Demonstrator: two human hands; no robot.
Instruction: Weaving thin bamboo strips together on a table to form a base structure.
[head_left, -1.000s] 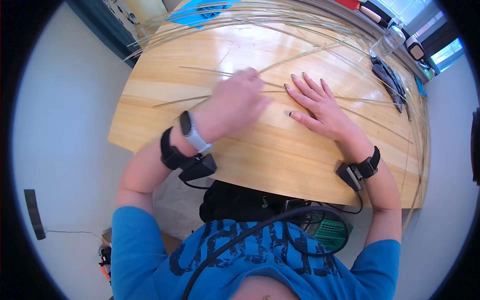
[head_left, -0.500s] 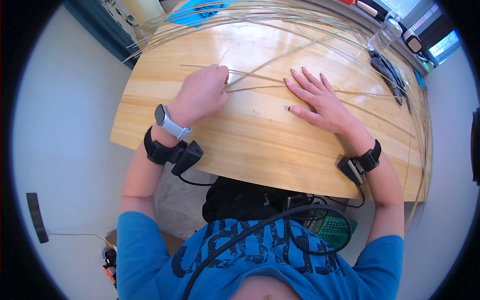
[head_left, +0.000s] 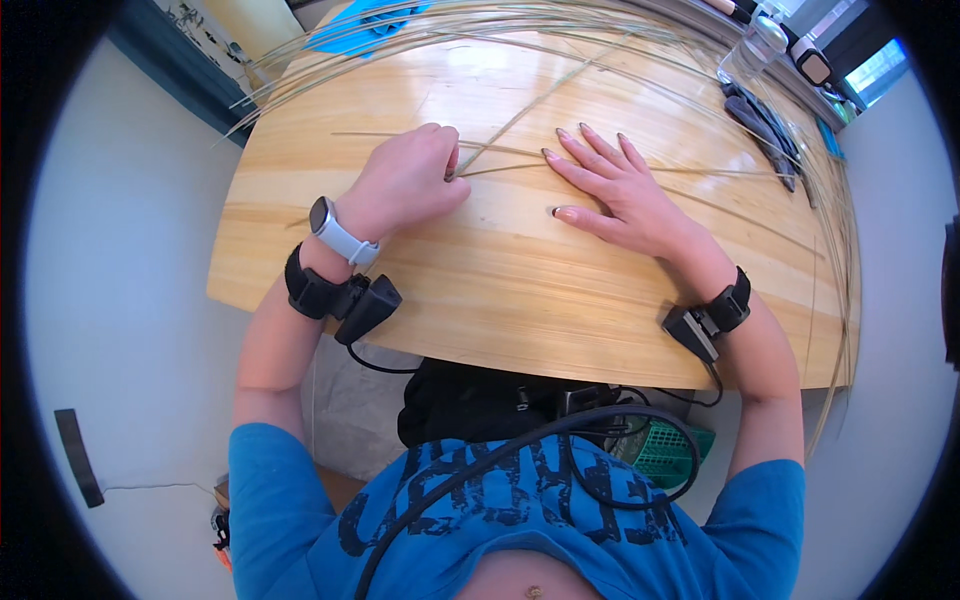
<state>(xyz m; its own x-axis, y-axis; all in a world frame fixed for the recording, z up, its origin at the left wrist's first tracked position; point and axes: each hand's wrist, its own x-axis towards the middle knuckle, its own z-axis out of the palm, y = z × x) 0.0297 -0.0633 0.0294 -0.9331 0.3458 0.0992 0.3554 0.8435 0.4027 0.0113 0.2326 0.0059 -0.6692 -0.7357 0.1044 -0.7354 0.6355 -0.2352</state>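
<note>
My left hand [head_left: 408, 182] is closed in a pinch on a thin straw-coloured strip [head_left: 530, 112], low over the wooden table. That strip slants from the fingers toward the far right. Two more thin strips run sideways by the pinch: the upper strip [head_left: 500, 150] pokes out beyond the left hand, and the lower strip [head_left: 510, 168] runs to the right hand. Fingers spread, my right hand [head_left: 615, 200] lies flat over these strips, and they come out again on its right side. The left fingertips and the exact crossing are partly hidden.
Long loose strips [head_left: 470, 30] arch along the far edge of the table [head_left: 480, 310] and down its right side. A blue cloth [head_left: 365, 28], a clear jar [head_left: 750, 50] and a dark grey glove-like bundle [head_left: 760, 130] lie farther off. Cables [head_left: 690, 400] hang by the near edge.
My left hand has shifted slightly right over the table, and the slanting strip has swung a little steeper. The right hand stays flat in place. The whole view has shifted slightly.
</note>
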